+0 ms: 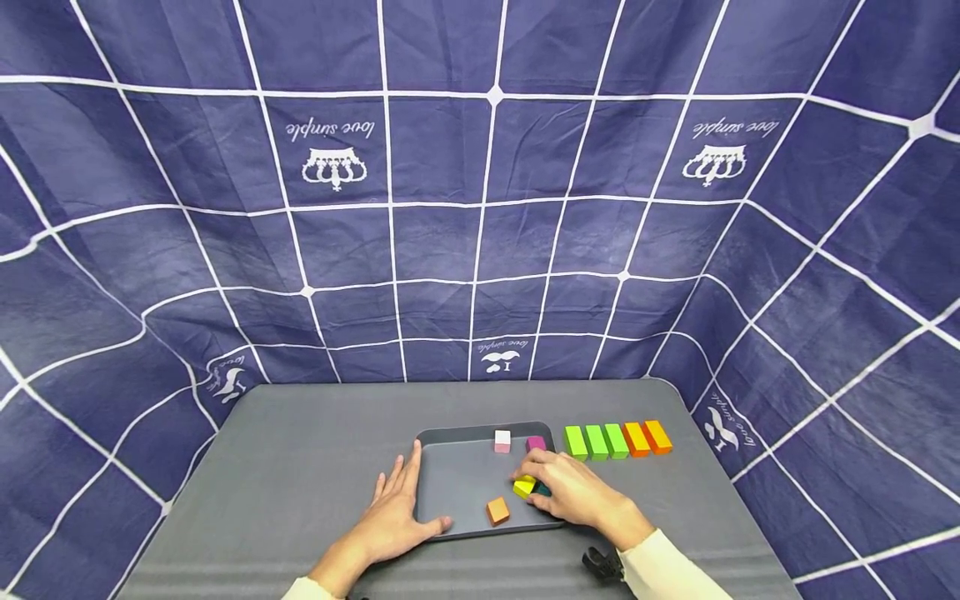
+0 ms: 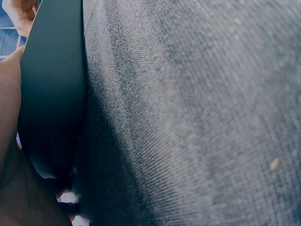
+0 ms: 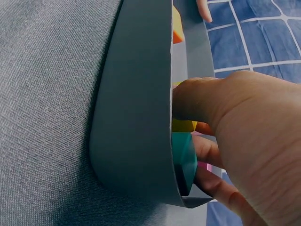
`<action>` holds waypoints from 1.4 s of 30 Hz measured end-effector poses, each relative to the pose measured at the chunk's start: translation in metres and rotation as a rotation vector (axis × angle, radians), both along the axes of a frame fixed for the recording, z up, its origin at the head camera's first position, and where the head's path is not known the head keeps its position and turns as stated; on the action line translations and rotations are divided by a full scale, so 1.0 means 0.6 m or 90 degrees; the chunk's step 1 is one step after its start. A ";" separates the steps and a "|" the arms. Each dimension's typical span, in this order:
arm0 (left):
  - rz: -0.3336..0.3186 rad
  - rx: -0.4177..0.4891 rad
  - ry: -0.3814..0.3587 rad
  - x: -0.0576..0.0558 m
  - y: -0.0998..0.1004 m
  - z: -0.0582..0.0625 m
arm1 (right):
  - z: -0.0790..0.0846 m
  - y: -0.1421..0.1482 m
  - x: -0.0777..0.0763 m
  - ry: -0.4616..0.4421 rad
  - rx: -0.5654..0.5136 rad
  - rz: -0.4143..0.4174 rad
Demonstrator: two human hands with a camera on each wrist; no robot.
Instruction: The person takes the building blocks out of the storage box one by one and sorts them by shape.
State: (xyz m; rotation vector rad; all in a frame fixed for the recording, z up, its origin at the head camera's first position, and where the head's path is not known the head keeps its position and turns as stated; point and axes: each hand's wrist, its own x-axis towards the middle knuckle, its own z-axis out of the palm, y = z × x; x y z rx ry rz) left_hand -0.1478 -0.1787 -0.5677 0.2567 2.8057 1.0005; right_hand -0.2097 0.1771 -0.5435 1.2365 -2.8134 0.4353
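Note:
A grey tray (image 1: 459, 479) lies on the table, with my left hand (image 1: 392, 518) against its left side, fingers extended and thumb at the front corner. Inside the tray's right part, my right hand (image 1: 576, 492) pinches a yellow block (image 1: 523, 487) between thumb and fingers. Right beside it is a teal block (image 3: 184, 153), partly covered by the hand in the head view. A magenta block (image 1: 535, 442) sits in the far right corner. To its left is a pale pink cube (image 1: 502, 442), and an orange block (image 1: 497, 511) lies near the front wall.
Beyond the tray's right side, several green blocks (image 1: 596, 442) and two orange blocks (image 1: 647, 438) stand in a row on the grey table (image 1: 322, 442). A black object (image 1: 602, 564) is by the right wrist. Blue checked cloth (image 1: 435, 250) surrounds the table.

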 end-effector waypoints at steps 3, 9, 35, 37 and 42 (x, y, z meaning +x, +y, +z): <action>0.001 -0.003 0.002 -0.001 0.000 -0.002 | -0.002 -0.001 -0.001 -0.001 -0.006 0.001; 0.007 -0.005 0.000 -0.001 0.000 -0.005 | -0.006 -0.002 -0.001 0.012 -0.023 0.016; 0.003 0.003 0.004 0.000 0.001 -0.002 | 0.000 0.005 -0.004 0.047 -0.056 0.018; 0.003 0.005 0.007 -0.001 0.001 -0.001 | 0.002 0.009 -0.003 0.054 -0.059 0.014; 0.002 0.008 0.011 -0.002 0.002 0.001 | 0.011 0.019 -0.003 0.048 -0.088 0.015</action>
